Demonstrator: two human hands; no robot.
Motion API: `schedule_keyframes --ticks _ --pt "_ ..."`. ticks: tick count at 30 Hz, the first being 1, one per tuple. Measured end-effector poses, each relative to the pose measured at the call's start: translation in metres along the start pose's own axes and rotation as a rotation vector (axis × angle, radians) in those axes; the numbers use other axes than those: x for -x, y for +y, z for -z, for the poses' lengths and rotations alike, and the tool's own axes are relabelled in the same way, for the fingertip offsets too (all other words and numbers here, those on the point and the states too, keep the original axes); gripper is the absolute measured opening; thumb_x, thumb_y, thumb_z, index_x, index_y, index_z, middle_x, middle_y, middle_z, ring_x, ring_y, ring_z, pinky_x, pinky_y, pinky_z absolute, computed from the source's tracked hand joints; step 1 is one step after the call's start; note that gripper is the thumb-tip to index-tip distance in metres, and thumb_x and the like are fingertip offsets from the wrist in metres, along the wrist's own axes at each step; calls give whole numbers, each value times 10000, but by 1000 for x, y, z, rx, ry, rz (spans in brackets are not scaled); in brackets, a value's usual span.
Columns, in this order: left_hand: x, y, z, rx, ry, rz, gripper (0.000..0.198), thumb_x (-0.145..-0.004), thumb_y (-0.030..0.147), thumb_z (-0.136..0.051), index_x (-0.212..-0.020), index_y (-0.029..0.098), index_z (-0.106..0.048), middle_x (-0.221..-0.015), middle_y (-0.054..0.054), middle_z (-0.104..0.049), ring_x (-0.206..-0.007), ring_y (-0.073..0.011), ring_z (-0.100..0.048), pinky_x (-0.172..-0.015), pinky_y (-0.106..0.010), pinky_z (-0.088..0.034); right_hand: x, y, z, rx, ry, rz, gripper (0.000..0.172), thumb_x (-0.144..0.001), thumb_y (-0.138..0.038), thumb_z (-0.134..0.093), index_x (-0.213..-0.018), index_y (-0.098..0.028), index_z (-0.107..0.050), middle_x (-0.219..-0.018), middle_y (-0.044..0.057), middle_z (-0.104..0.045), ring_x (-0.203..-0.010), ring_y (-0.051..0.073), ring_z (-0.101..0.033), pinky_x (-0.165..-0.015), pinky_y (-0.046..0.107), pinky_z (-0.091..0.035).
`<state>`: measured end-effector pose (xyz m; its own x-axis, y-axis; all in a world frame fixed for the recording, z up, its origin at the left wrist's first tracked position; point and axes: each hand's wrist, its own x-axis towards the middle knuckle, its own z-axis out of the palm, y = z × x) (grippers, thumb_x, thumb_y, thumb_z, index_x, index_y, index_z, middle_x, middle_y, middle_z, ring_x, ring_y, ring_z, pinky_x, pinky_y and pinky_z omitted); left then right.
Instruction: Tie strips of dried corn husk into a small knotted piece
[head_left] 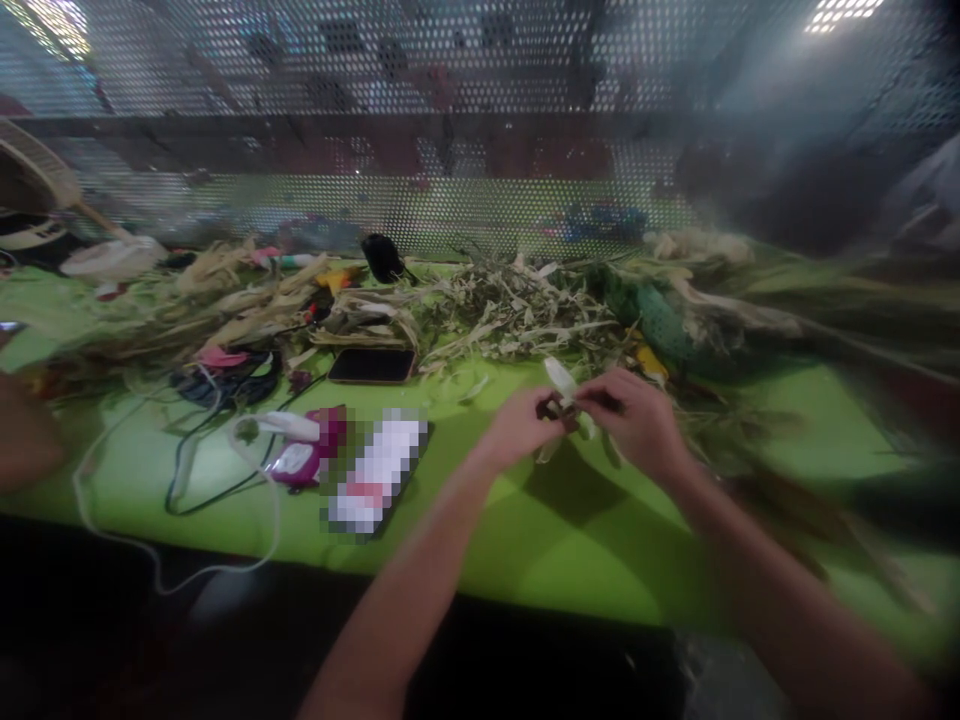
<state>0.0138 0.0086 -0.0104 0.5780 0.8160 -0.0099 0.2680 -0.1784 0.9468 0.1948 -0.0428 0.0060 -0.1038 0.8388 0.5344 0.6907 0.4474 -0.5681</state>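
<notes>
Over the green table [480, 545], my left hand [523, 420] is closed around the lower part of a pale husk-like flower [559, 376]. One white, petal-shaped piece sticks up above the fingers, and smaller pale bits poke out below. My right hand [636, 418] meets it from the right, thumb and fingertips pinched together at its edge. The fingers cover the flower's middle, so how it is joined does not show. Both hands are raised slightly, with a shadow beneath them.
Dried stems and husks [517, 305] are heaped along the back, before a perforated metal screen [465, 215]. A dark phone [372, 365], a pixelated phone-like object [381, 470], a magenta device [307, 460] and a looping white cable [82, 490] lie leftward. Another person's arm [26, 435] shows far left.
</notes>
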Motion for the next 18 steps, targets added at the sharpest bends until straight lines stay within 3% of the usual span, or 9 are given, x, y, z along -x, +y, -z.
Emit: schedule_keyframes --ticks 10,14,18 --pt "2 5 0 -113 -8 -23 189 -725 297 -649 -854 160 -630 -783 -3 -618 -723 -142 -525 -637 -259 -373 1 -3 -3 23 -21 -32 76 -868 -173 -633 -886 -215 -693 -833 30 -654 -754 173 -612 -672 290 -474" --pt "2 2 2 14 -69 -15 163 -761 212 -554 -909 169 -611 -795 -10 -610 -743 -143 -535 -696 -270 -415 0 -1 -2 34 -10 -56 58 -871 -192 -625 -887 -213 -676 -826 36 -637 -744 179 -593 -653 296 -465" --pt "0 0 4 92 -49 8 159 -772 187 -524 -900 177 -619 -842 -25 -621 -818 -157 -552 -787 -291 -430 0 2 -3 13 -15 -73 52 -873 -196 -621 -885 -212 -670 -830 37 -630 -739 176 -583 -648 293 -456"
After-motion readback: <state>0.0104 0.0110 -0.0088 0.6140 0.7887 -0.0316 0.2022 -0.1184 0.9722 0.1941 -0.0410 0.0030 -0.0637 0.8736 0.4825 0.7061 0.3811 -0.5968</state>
